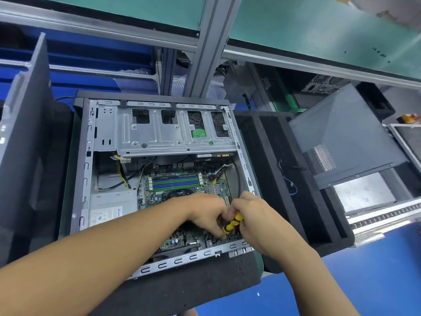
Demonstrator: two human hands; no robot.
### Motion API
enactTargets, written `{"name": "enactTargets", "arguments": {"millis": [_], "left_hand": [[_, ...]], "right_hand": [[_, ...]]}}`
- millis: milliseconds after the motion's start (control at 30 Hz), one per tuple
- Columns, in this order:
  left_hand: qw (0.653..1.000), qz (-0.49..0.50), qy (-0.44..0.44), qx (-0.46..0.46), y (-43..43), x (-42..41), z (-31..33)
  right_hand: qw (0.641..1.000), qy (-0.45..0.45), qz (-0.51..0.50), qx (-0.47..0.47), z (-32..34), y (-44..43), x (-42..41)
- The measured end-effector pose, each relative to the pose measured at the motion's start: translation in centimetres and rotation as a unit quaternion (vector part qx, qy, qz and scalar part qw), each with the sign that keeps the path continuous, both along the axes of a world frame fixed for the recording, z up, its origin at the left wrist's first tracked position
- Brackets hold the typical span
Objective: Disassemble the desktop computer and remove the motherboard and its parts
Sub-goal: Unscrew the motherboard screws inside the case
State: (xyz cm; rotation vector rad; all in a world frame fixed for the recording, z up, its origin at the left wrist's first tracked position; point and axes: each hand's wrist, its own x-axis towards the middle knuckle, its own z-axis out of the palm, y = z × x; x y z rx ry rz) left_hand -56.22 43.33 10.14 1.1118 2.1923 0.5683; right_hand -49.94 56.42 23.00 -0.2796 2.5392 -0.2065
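Low in the frame, the right hand (257, 217) gripped a yellow screwdriver (232, 222) at the motherboard (182, 185) edge, the left hand (205, 213) pinching it steady. This was probably a mounting screw being undone, with lifting it out next.

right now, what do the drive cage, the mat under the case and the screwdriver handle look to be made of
Drive cage: probably bare sheet steel; dull silver, pressed ribs, punched holes.
Mat: black foam by its look; matte, pitted surface.
Screwdriver handle: yellow and black, likely plastic or rubber; mostly covered, so uncertain.
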Motion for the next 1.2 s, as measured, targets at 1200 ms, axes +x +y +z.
{"name": "enactTargets", "arguments": {"millis": [1200], "left_hand": [[0.984,0.064,-0.125,0.109,0.2,-0.7,0.0]], "right_hand": [[0.998,0.032,-0.061,0.006,-0.2,0.2,-0.6]]}}
